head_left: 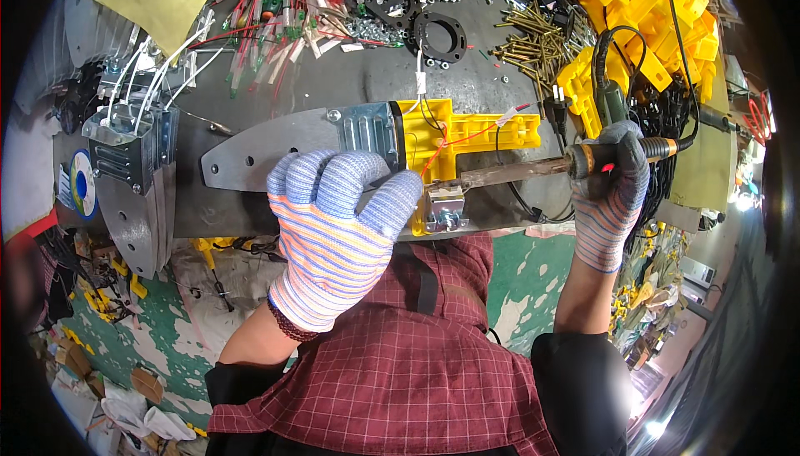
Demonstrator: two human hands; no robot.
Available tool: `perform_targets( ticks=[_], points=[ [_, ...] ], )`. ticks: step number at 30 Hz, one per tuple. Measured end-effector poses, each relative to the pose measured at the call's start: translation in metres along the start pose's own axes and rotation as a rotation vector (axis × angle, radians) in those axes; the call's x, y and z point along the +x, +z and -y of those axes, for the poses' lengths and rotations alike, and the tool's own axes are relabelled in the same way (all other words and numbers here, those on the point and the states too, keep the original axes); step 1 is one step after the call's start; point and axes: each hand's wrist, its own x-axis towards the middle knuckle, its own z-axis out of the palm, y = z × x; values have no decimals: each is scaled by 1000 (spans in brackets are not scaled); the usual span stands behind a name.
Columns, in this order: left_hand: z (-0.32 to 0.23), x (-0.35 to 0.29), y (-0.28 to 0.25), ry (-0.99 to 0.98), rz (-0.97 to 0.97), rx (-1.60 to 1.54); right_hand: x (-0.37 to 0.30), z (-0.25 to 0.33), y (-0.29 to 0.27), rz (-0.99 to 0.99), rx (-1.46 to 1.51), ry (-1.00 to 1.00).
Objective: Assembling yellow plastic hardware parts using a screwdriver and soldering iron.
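My right hand (615, 194), in a striped glove, is closed round the black-and-orange handle of a soldering iron (517, 172). The iron's long shaft points left, its tip over a small silver metal part (445, 209) on a yellow plastic housing (433, 123). A red wire (454, 141) and other thin wires cross this housing. Attached at its left is a grey tapered metal plate (267, 152) with a ribbed bracket. Over the plate's near edge sits my left hand (337, 223), fingers curled, fingertips by the iron's tip; what they pinch is hidden.
Bracketed metal plates (129, 198) with white wires stand at left, beside a spool (82, 183). Behind lie red-wired indicator lights (279, 19), black rings (440, 37), brass-coloured screws (535, 39) and a heap of yellow housings (658, 19). Black cords (662, 135) gather at right.
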Motion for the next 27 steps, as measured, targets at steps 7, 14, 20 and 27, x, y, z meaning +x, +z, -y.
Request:
perform_targets(
  ticks=[7,14,20,27],
  points=[
    [-1,1,2,7,-9,-3,-1,-2,0,-4,24,16],
    [-1,-1,0,-111,-84,-104,-3,0,0,11,2,15],
    [22,38,-6,-257,-322,-249,-3,-4,-1,0,83,-3],
    [39,68,18,-122,-136,-75,-9,-5,5,68,-177,-277]
  ],
)
